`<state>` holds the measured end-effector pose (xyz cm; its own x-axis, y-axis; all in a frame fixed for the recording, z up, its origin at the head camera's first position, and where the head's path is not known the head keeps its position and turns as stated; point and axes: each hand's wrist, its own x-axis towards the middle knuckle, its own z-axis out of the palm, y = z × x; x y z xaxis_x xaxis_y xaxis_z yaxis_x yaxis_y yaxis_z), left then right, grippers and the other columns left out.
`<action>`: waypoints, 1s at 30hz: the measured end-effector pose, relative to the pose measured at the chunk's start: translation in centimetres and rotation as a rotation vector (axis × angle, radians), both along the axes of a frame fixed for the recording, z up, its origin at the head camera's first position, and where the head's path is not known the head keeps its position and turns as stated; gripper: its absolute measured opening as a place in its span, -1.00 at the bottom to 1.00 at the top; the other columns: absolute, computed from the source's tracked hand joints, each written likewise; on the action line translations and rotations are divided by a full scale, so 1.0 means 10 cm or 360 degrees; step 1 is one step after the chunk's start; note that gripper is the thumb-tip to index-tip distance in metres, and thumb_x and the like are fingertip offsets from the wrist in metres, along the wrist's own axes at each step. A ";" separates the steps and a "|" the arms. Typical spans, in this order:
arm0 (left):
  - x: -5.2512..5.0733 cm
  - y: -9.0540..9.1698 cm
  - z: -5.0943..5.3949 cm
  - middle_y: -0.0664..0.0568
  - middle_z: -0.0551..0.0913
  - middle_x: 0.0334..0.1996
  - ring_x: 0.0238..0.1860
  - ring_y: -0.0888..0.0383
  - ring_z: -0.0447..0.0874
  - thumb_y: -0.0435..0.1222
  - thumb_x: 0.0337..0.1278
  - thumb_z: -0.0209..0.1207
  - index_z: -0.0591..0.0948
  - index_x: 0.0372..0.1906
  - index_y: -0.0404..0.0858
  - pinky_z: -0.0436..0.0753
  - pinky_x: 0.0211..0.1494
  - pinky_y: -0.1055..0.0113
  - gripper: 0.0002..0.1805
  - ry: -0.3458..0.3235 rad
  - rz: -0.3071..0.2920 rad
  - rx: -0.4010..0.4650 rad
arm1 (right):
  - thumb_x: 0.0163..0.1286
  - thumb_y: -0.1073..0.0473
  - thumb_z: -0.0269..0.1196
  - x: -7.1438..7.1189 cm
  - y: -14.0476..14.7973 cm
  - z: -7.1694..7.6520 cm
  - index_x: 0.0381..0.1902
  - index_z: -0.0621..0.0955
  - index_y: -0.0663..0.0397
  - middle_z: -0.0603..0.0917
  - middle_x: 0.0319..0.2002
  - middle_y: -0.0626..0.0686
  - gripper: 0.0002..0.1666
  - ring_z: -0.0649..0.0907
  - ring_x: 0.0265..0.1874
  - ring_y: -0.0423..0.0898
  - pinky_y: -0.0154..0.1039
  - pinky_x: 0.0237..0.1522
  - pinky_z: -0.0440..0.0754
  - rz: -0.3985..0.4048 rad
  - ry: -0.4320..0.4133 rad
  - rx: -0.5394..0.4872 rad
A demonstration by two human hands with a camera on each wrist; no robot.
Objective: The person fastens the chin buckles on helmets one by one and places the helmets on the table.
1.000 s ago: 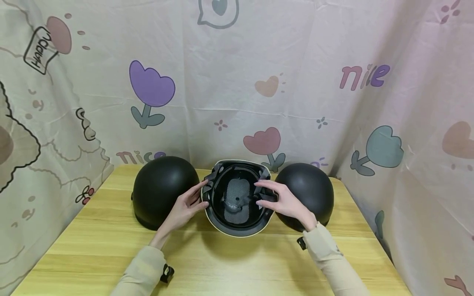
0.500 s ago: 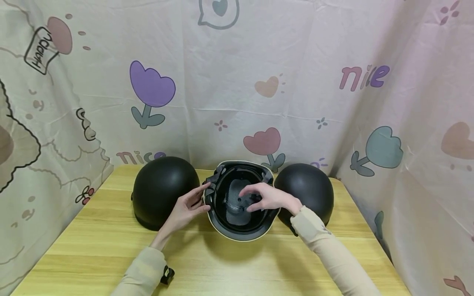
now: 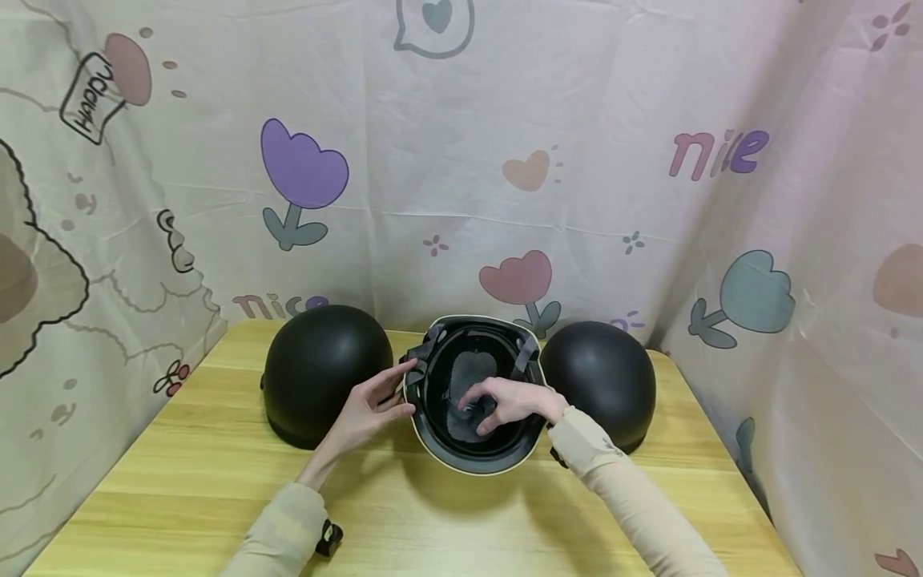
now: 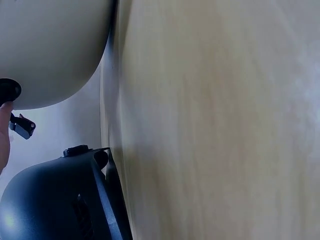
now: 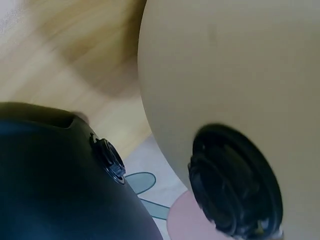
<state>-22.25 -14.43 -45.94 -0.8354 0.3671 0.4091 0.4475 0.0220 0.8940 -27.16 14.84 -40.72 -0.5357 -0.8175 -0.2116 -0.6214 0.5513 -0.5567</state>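
Note:
A helmet [image 3: 479, 465] with a beige shell [image 4: 45, 45] stands mid-table, its black-lined hollow facing up and toward me. My left hand [image 3: 364, 410] touches its left side, fingertips by the strap [image 3: 418, 370] and thumb at the rim. A finger [image 4: 4, 132] shows against a round black fitting [image 4: 9, 92] in the left wrist view. My right hand [image 3: 510, 401] reaches over the right rim into the hollow. Its fingers are bent and its thumb stands apart from them, over the grey padding [image 3: 472, 369]. Whether those fingertips touch the padding cannot be seen.
One black helmet [image 3: 328, 373] sits to the left, dome up. Another black helmet [image 3: 602, 381] is close on the right, partly behind my right forearm. All rest on the wooden table [image 3: 447, 537]. A patterned curtain [image 3: 447, 144] hangs behind.
From the right rim and strap, my right hand has moved left and down into the beige helmet's hollow. That helmet has shifted slightly. My left hand keeps its place at the side.

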 end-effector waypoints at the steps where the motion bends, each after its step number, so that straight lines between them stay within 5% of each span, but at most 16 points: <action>1: 0.00 0.01 0.01 -0.25 0.32 0.50 0.51 -0.05 0.24 -0.47 0.16 0.34 0.39 0.45 -0.30 0.47 0.36 0.23 -0.27 0.0000 0.0004 -0.0005 | 0.27 0.22 0.43 0.00 0.00 -0.01 0.21 0.62 0.15 0.67 0.20 0.07 -0.47 0.58 0.25 -0.04 -0.06 0.36 0.51 0.0003 0.0004 0.0013; 5: 0.01 0.02 0.02 -0.23 0.32 0.50 0.50 -0.16 0.22 -0.46 0.15 0.35 0.40 0.45 -0.28 0.44 0.36 0.06 -0.27 -0.0004 0.0019 -0.0023 | 0.25 0.23 0.43 0.00 0.00 0.00 0.16 0.64 0.18 0.71 0.15 0.08 -0.50 0.62 0.19 -0.05 -0.06 0.31 0.55 0.0023 0.0061 0.0007; 12: 0.00 0.02 0.02 -0.26 0.31 0.50 0.50 -0.13 0.22 -0.46 0.16 0.34 0.38 0.46 -0.30 0.47 0.31 0.47 -0.27 -0.0004 0.0009 -0.0019 | 0.26 0.21 0.44 0.01 0.05 0.03 0.06 0.71 0.16 0.77 0.03 0.05 -0.60 0.68 0.09 -0.06 -0.05 0.21 0.63 -0.0025 0.0107 -0.0209; 19: 0.00 0.02 0.05 -0.22 0.33 0.50 0.52 -0.20 0.21 -0.43 0.18 0.34 0.40 0.46 -0.24 0.38 0.39 -0.03 -0.28 -0.0025 0.0058 -0.0065 | 0.24 0.19 0.46 0.06 0.11 0.04 -0.12 0.75 0.11 0.80 -0.15 0.04 -0.75 0.75 -0.08 -0.16 -0.17 0.10 0.70 -0.0148 0.0135 -0.0506; 22: 0.00 0.03 0.05 -0.19 0.38 0.47 0.50 -0.20 0.26 -0.40 0.23 0.32 0.42 0.44 -0.22 0.35 0.39 -0.10 -0.33 0.0007 0.0112 -0.0116 | 0.22 0.20 0.48 0.08 0.13 0.04 -0.20 0.75 0.08 0.80 -0.22 0.04 -0.81 0.74 -0.16 -0.23 -0.22 0.05 0.70 -0.0218 0.0113 -0.0623; 26: -0.01 0.05 0.07 -0.17 0.46 0.41 0.48 -0.13 0.33 -0.37 0.31 0.26 0.46 0.40 -0.24 0.33 0.45 0.00 -0.43 0.0056 0.0188 -0.0146 | 0.18 0.27 0.49 0.11 0.14 0.04 -0.26 0.70 0.11 0.75 -0.30 0.10 -0.82 0.72 -0.28 -0.27 -0.27 -0.05 0.71 -0.0276 0.0053 -0.0796; 30: -0.03 0.09 0.05 -0.18 0.49 0.37 0.44 -0.08 0.36 -0.37 0.34 0.23 0.48 0.37 -0.27 0.30 0.52 0.37 -0.48 0.0094 0.0263 -0.0157 | 0.19 0.35 0.46 0.13 0.14 0.03 -0.17 0.65 0.17 0.68 -0.31 0.17 -0.74 0.68 -0.34 -0.28 -0.35 -0.12 0.71 -0.0321 -0.0004 -0.0931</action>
<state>-22.57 -13.55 -45.40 -0.8631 0.2678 0.4282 0.4823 0.1854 0.8562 -25.85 16.24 -40.43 -0.6918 -0.6811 0.2397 -0.5350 0.2606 -0.8037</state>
